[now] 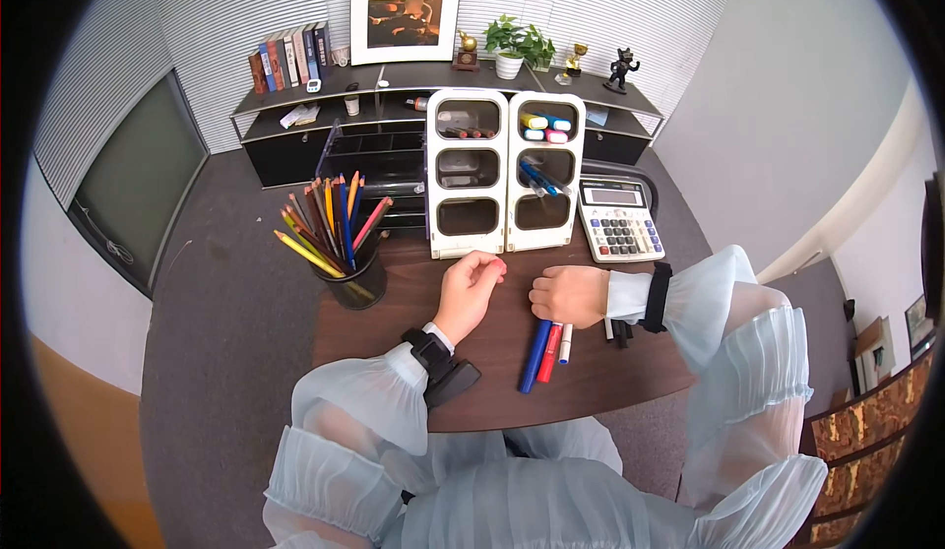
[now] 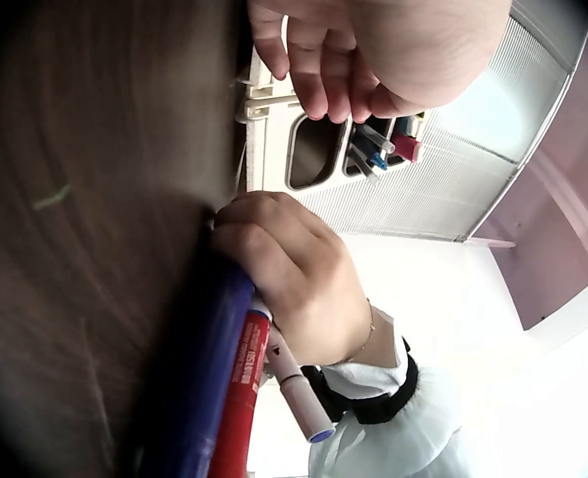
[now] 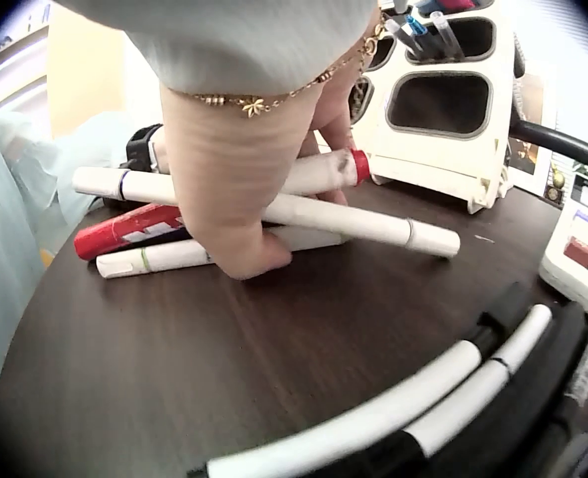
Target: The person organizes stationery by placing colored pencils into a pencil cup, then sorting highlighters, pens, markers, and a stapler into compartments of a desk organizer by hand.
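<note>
My left hand (image 1: 465,296) is curled above the table near the organizer, and a red marker end (image 1: 500,267) shows at its thumb. In the right wrist view, that end belongs to a white marker (image 3: 319,174). My right hand (image 1: 571,295), knuckles up, grips over a bunch of markers low on the table. A thick blue marker (image 1: 535,356), a red marker (image 1: 549,354) and a white marker (image 1: 565,344) stick out from under it toward my body. In the right wrist view, a white marker with a blue ring (image 3: 363,221) slants through the hand; its fingertips are partly hidden.
A white organizer (image 1: 507,170) with pens and highlighters stands at the table's back, beside a calculator (image 1: 622,224). At left is a mesh cup (image 1: 359,288) of colored pencils. Black and white markers (image 3: 373,408) lie right of my right hand.
</note>
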A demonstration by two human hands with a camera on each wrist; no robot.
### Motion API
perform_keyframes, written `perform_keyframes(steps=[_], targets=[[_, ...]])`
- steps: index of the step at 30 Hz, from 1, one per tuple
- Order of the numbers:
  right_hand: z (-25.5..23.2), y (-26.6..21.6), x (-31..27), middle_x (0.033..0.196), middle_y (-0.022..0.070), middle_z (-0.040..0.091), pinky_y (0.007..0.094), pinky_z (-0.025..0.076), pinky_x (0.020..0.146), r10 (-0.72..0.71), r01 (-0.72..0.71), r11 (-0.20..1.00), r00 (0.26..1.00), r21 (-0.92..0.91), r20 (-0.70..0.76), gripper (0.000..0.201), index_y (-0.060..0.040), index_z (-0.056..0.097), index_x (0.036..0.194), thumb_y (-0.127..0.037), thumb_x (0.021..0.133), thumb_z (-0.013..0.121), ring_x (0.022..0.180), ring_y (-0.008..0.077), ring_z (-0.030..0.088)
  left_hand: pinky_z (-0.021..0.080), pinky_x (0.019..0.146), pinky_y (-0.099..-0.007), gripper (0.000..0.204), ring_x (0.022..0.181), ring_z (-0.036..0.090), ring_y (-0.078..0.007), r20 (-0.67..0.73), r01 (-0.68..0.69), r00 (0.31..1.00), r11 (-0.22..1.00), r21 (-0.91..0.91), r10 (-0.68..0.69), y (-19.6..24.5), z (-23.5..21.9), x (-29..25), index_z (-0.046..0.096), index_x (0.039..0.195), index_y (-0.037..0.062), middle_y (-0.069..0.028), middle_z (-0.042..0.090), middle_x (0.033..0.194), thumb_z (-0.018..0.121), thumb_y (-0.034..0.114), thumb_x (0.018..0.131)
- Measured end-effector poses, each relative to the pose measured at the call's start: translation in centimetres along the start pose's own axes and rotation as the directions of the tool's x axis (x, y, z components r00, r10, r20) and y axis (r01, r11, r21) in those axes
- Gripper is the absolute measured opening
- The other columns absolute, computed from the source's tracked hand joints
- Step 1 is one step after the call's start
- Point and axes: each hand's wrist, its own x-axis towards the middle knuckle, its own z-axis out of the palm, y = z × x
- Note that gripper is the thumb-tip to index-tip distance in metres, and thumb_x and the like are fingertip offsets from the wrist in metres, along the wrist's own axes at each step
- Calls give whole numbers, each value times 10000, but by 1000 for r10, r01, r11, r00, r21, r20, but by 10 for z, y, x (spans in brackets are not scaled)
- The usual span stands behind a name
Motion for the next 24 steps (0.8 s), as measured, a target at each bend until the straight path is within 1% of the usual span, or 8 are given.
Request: perform_keyframes(steps=[5,12,15,16,18,20,23,24], targets=[[10,0,9,740,56,527,318,458,613,40,-39,999,999,32,-12,144,-58,517,722,-183,661,554,717,221,545,457,665,-220,120,712,562,-94,-2,9,1000,1000,-22,-9,1,1,0,564,855,-31,-51,603,778,524,81,841],[-21,-3,1,716,134,583,411,472,593,307,-306,843,949,443,71,205,-31,548,755,-194,654,618,666,332,577,441,672,-224,190,714,551,-101,-14,138,990,975,-174,-143,8,0,0,562,844,-19,-50,590,785,490,154,877],[-33,-4,-5,681,104,590,301,478,556,402,-368,509,901,778,163,158,7,570,759,-122,683,621,584,232,582,418,657,-227,301,705,550,-107,-29,173,983,968,-184,-181,5,-3,2,568,828,7,-47,586,779,431,264,905],[-30,-7,-6,681,104,590,301,478,556,401,-368,511,901,777,163,158,7,570,759,-122,683,621,584,232,582,412,653,-227,331,707,551,-108,-33,195,978,955,-225,-207,2,-4,4,570,823,14,-47,587,779,413,292,909],[-22,-12,-5,696,87,597,282,504,577,322,-345,-221,857,912,402,175,23,596,824,-127,734,587,604,173,592,403,673,-236,420,726,554,-113,-35,218,972,945,-243,-233,-1,-9,8,569,828,30,-48,590,783,355,382,912],[-19,-14,-3,695,63,575,255,512,575,285,-339,-293,862,894,420,189,39,592,884,-103,759,581,630,125,581,398,702,-245,489,748,554,-122,-46,205,969,890,-406,-245,6,-12,9,563,841,38,-50,594,790,300,446,908],[-19,-22,4,689,53,562,249,505,579,299,-163,-603,861,781,411,296,48,551,999,-123,764,604,610,119,569,396,727,-266,590,765,551,-139,-69,177,971,884,-433,-228,9,-17,10,548,885,42,-64,595,799,213,527,890],[-22,-24,7,689,53,562,249,505,579,299,-160,-601,863,783,406,296,48,551,999,-123,764,604,610,119,569,397,731,-272,614,767,550,-144,-69,144,978,881,-451,-195,12,-20,10,544,897,40,-68,595,802,192,543,885]])
